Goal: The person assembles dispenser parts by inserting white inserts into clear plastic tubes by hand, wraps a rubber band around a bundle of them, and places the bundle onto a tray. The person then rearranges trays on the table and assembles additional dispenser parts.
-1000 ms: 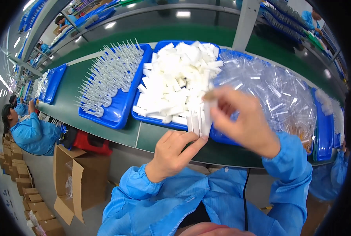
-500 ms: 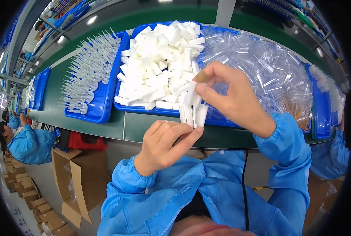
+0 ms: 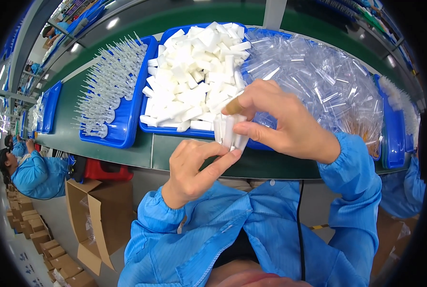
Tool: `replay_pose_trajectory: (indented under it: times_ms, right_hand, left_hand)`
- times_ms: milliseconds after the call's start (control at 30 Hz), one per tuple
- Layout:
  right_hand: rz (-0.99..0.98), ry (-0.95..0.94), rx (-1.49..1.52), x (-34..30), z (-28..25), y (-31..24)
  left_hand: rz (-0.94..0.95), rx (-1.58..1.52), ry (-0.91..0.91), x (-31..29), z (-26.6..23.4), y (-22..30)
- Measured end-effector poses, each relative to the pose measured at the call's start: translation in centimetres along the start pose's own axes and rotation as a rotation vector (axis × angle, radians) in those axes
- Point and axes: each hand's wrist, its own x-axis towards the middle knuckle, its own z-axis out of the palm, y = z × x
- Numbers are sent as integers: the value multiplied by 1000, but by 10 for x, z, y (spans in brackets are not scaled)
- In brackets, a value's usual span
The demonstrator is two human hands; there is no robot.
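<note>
1. White, slim, upright pieces stand bunched between the two hands in the head view, in front of the near edge of the middle tray and above the green tabletop.
2. The left hand pinches the lower end of this bunch between thumb and fingertips, its other fingers curled.
3. The right hand grasps the bunch's upper part, thumb against its right side and forefinger over the top; a tan covering wraps the forefinger's tip.
4. Just beyond the hands, a blue plastic rectangular tray holds a heaped pile of white oblong blocks.
5. Left of it, a second blue plastic tray carries rows of translucent white spiky parts, its near corner bare.
6. Right of the middle tray, a broad heap of clear plastic pieces spreads out, with thin orange strips at its near right end.
7. Below the table's left part sits an open brown cardboard box; farther left, a co-worker in blue sits at the table.
</note>
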Motion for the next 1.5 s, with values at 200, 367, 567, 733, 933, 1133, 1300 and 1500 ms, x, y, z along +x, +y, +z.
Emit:
replay_pose_trajectory:
  times_ms: [200, 367, 567, 733, 933, 1133, 1300, 1500]
  right_hand:
    - [-133, 4, 32, 2, 6, 2]
    - [-81, 42, 138, -3, 11, -2]
    - [-119, 213, 50, -15, 12, -7]
    - [5, 138, 31, -35, 0, -21]
    - [133, 71, 36, -59, -17, -16]
    - [288, 234, 195, -75, -26, -24]
    - [239, 219, 145, -88, -40, -21]
    - [260, 400, 181, -109, -48, -15]
  left_hand:
    - [116, -45, 143, -4, 1, -14]
    - [62, -35, 219, -8, 2, -19]
    - [-458, -663, 354, -2, 12, 3]
    - [-463, -635, 311, -7, 19, 10]
    - [-244, -300, 128, 4, 22, 22]
    - [-88, -128, 108, 23, 35, 36]
    - [-68, -114, 74, 38, 42, 45]
    - [-93, -271, -100, 65, 51, 55]
